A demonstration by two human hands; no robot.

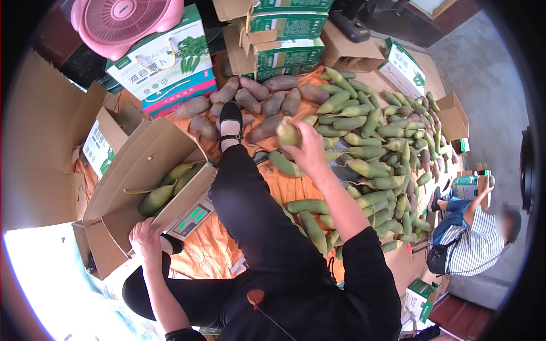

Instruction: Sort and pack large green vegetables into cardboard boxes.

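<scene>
My right hand is closed around a pale green radish, held up over the orange sheet between my leg and the pile. To the left, my left hand has its fingers bent over the near edge of an open cardboard box, seeming to grip it. Several green radishes lie inside that box. A scale with a lit green display shows beside the box, next to my leg. Right of my raised hand spreads a large pile of green radishes.
Reddish-purple roots lie on the orange sheet around my foot. Printed cartons are stacked beyond them. A pink fan tops more boxes at far left. Another person in a striped shirt works at the far right.
</scene>
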